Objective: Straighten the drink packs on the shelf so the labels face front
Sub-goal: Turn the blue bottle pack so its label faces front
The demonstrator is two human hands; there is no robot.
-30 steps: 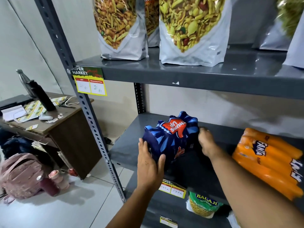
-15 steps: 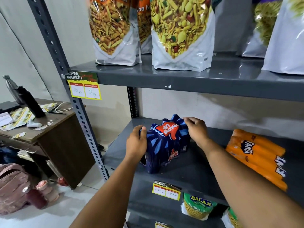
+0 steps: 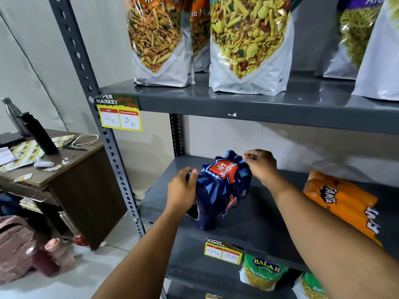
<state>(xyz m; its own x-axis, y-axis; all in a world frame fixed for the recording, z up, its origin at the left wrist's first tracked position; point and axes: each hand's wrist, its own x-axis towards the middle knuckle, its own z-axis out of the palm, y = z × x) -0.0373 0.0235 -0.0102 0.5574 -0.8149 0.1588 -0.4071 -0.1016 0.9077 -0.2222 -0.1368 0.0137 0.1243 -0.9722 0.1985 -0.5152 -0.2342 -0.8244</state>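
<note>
We've got both hands, left hand (image 3: 183,192) and right hand (image 3: 260,166), clamped on the blue pack (image 3: 220,190), but slippery shrink-wrap could twist loose.

Snack bags (image 3: 250,44) on upper shelf, wooden desk (image 3: 71,169) with black bottle (image 3: 40,134), pink backpack (image 3: 15,247)

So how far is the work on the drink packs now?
Nothing looks finished yet. In hand: the left hand and right hand grip the blue Thums Up pack, which stands skewed on the middle shelf with its logo on top, upside down. Left: square that pack, then the orange Fanta pack, lying flat and angled, untouched.
</note>
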